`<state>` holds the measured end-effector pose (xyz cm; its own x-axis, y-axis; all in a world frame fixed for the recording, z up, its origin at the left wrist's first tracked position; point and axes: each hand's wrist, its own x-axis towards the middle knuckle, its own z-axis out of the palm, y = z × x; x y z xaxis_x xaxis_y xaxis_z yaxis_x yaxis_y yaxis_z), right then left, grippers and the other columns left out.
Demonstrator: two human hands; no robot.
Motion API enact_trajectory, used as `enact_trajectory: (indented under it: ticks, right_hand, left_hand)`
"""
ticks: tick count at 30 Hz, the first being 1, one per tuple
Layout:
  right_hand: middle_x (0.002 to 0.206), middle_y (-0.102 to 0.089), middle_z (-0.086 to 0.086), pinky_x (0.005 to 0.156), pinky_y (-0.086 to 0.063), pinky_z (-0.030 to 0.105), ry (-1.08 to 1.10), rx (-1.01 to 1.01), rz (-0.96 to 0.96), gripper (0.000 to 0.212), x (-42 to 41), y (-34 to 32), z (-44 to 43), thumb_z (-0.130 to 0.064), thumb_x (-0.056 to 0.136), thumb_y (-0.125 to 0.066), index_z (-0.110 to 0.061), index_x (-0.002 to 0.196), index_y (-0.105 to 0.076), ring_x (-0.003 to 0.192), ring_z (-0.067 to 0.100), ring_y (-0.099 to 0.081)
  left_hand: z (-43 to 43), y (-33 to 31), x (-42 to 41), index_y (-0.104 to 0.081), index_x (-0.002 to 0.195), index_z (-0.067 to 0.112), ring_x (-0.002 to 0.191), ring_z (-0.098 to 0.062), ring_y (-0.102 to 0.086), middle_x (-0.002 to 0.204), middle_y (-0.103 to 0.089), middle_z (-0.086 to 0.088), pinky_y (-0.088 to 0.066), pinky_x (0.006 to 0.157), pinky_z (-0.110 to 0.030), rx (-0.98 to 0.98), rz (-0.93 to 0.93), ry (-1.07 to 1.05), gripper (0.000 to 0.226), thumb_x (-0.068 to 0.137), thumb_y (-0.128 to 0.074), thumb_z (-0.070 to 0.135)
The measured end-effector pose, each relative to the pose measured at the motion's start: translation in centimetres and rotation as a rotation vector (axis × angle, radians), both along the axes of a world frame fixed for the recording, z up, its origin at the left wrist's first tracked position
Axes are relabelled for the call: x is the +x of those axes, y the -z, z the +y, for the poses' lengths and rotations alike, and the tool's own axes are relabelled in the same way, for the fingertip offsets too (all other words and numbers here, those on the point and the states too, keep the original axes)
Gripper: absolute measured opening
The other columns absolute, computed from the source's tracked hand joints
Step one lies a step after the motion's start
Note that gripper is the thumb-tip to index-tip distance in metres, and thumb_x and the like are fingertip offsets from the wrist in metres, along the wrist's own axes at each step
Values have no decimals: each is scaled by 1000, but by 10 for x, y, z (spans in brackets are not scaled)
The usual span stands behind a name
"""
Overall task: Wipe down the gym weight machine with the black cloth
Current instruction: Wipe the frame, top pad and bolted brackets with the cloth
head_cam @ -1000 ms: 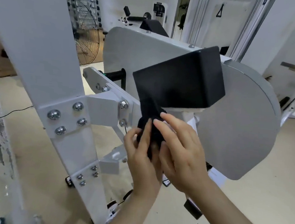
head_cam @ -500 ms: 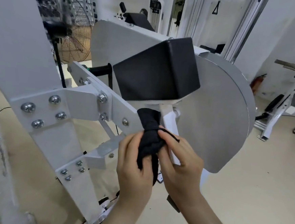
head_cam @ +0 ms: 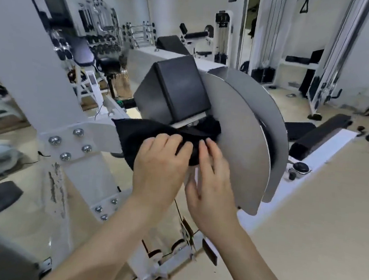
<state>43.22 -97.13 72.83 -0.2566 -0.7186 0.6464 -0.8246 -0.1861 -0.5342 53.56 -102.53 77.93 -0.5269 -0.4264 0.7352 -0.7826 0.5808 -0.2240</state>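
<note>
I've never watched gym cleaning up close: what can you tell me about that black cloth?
The black cloth is matte fabric, bunched and stretched sideways under the black pad. Its left end fans into a loose flap; its right end wads up beside the grey metal disc. The left hand grips its middle; the right hand rests fingertips on it.

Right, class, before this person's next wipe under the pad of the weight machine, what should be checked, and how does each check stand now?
1. Black cloth held: ok, the left hand grips it.
2. Second hand helping: ok, the right hand rests its fingertips on the cloth's bunched end.
3. Cloth on the machine: ok, it lies under the black square padded block.
4. Fingers free of the grey curved metal plate: cannot tell, blurred.
5. Cloth clean: cannot tell.
</note>
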Motion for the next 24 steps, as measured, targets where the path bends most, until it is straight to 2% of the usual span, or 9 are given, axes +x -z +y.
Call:
enact_trajectory:
  ticks: [4,6,9,11,13,17,20,22,24]
  right_hand:
    - [160,-12,19,120,-21,44,-187,121,-76,80,1,9,-21,-3,89,-50,-2,153,-2,150,25,-7]
    - [157,-23,18,117,-28,41,-223,105,-166,75,-1,9,-27,-1,90,-50,-6,153,-9,147,28,-19]
    - [130,-51,7,81,-41,24,-213,115,-249,57,-9,24,-10,0,90,-46,-13,144,-29,112,23,-54]
    - [118,-56,4,73,-38,23,-150,143,-153,45,-16,48,12,-2,92,-47,-12,136,-41,100,20,-55]
    - [118,-56,5,83,-43,23,-88,182,-44,40,-20,76,36,-2,88,-51,-8,128,-52,104,19,-54]
    - [92,-57,-4,66,-42,26,29,309,-58,27,-32,108,74,-22,89,-38,-16,101,-61,84,20,-56]
    - [112,-54,-2,71,-49,31,101,317,-176,35,-38,110,89,-31,88,-35,-18,114,-56,97,21,-53]
    - [141,-39,0,91,-45,31,12,296,-221,48,-36,106,84,-31,92,-42,-21,139,-41,118,19,-42]
    - [152,-32,2,101,-39,31,-50,302,-161,54,-34,108,73,-31,96,-43,-25,149,-32,125,19,-35]
  left_hand:
    - [0,-2,-10,-65,96,10,82,-30,-56,85,-63,-8,-47,68,-41,141,-195,-73,28,82,-40,12]
    - [-1,-6,-11,-65,101,8,85,-30,-55,89,-64,-8,-51,69,-43,187,-246,-42,41,80,-30,15]
    - [7,-1,-11,-69,92,10,78,-28,-58,79,-64,-4,-51,63,-37,153,-298,51,51,73,-22,15]
    - [20,14,-15,-69,76,16,70,-24,-59,67,-62,0,-49,68,-33,135,-352,70,42,73,-28,11]
    - [30,36,-25,-68,67,18,69,-21,-61,64,-63,2,-50,76,-31,183,-420,98,34,74,-36,9]
    - [50,85,-31,-70,78,21,82,-17,-64,76,-66,6,-54,60,-28,482,-383,209,21,63,-68,6]
    - [62,95,-25,-68,109,24,105,-11,-53,103,-65,9,-53,81,-29,732,-203,256,41,72,-62,9]
    - [63,92,-23,-62,122,20,112,-15,-44,116,-55,3,-44,92,-27,667,-28,201,48,75,-63,12]
    - [61,101,-22,-55,130,18,113,-16,-40,122,-43,0,-38,94,-26,650,144,81,54,77,-67,14]
